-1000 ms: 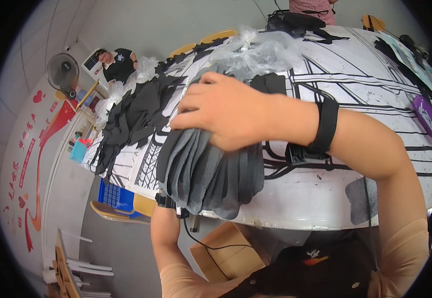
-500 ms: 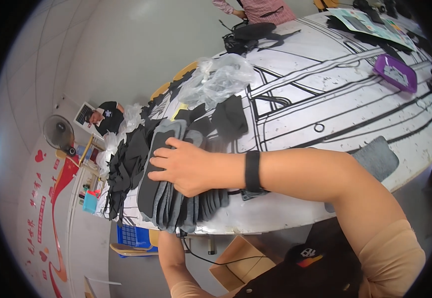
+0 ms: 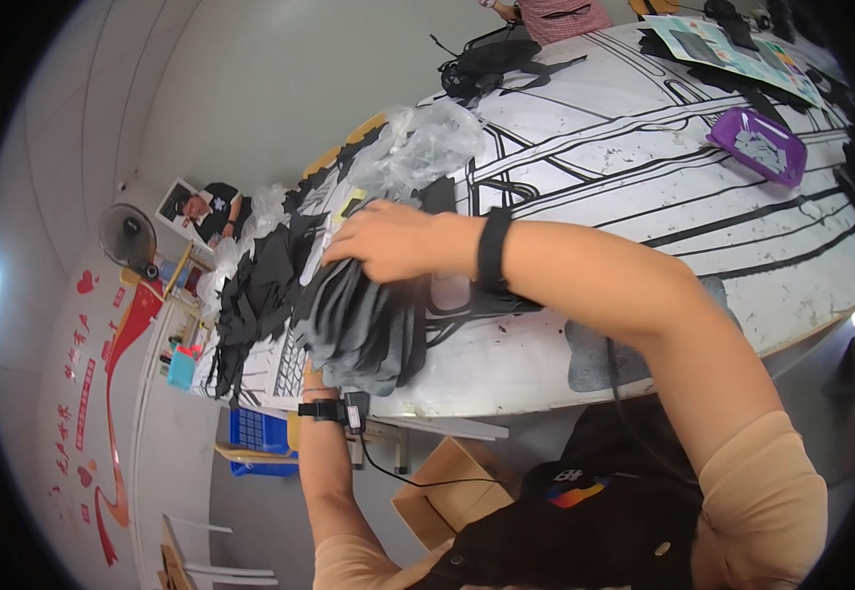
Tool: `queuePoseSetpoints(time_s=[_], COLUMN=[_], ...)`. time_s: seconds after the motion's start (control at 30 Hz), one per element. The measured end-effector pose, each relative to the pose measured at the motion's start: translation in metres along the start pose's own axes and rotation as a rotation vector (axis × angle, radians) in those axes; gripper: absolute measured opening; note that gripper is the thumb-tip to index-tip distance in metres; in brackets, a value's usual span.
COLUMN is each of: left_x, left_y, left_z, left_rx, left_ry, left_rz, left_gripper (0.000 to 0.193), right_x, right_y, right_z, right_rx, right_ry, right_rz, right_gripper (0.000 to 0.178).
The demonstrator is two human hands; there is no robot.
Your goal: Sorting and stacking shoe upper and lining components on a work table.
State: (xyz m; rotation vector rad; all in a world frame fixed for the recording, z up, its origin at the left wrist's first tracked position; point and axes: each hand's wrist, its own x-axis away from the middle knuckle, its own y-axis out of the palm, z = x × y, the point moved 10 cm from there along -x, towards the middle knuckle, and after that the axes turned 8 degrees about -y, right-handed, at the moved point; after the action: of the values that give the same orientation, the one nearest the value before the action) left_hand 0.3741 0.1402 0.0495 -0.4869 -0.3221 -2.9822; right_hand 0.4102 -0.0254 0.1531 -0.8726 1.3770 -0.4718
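Observation:
A thick stack of long grey felt-like pieces with rounded ends (image 3: 363, 329) stands fanned and tilted near the table's front-left edge. Over its far end, my right hand (image 3: 388, 241) is closed, the fingers bent across the upper edges; a black band circles that wrist. From below, my left hand (image 3: 315, 380) reaches to the near end of the stack. Its fingers are hidden behind the pieces, and its wrist carries a black strap with a cabled small box. Beneath my right forearm, another grey piece (image 3: 594, 359) lies flat on the table.
Dark fabric scraps (image 3: 265, 280) are heaped left of the stack. Clear plastic bags (image 3: 422, 147) lie beyond it. Farther right on the line-patterned table (image 3: 644, 187) are a purple basket (image 3: 791, 162) and a printed board (image 3: 703, 44). A cardboard box (image 3: 437, 492) stands below. Other people are beyond the table.
My right hand has moved from the top of the stack to its far end. The stack has tilted and its edges now face up. My left wrist has come into view.

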Motion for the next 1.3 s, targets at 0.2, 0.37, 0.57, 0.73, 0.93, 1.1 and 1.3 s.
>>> queuePoseSetpoints(time_s=[0.2, 0.37, 0.57, 0.73, 0.93, 1.1, 1.3], left_x=[0.007, 0.018, 0.009, 0.027, 0.039, 0.031, 0.027], left_y=[0.006, 0.005, -0.012, 0.013, 0.066, 0.074, 0.024], left_z=[-0.042, -0.046, -0.016, 0.020, 0.033, 0.030, -0.002], left_rx=[0.127, 0.190, -0.273, -1.146, -1.393, -1.548, -1.546], left_ry=[-0.041, -0.047, 0.052, 0.140, 0.284, 0.158, 0.075], left_rz=[0.012, 0.028, 0.302, 0.712, 0.817, 0.862, 0.833], left_gripper=[0.058, 0.058, 0.071, 0.085, 0.072, 0.069, 0.080], right_x=[0.075, 0.130, 0.163, 0.169, 0.166, 0.161, 0.155], right_y=[0.005, 0.029, 0.030, 0.010, -0.024, -0.021, -0.013], right_z=[0.011, 0.013, 0.013, 0.028, 0.004, -0.009, -0.004], right_rx=[0.088, 0.055, -0.268, -0.589, -0.308, -0.111, -0.112], right_ry=[0.104, 0.084, 0.153, 0.460, 0.634, 0.668, 0.617], right_rz=[-0.138, -0.403, -0.337, 0.041, -0.070, -0.423, -0.469], right_gripper=[0.086, 0.092, 0.075, 0.054, 0.054, 0.050, 0.051])
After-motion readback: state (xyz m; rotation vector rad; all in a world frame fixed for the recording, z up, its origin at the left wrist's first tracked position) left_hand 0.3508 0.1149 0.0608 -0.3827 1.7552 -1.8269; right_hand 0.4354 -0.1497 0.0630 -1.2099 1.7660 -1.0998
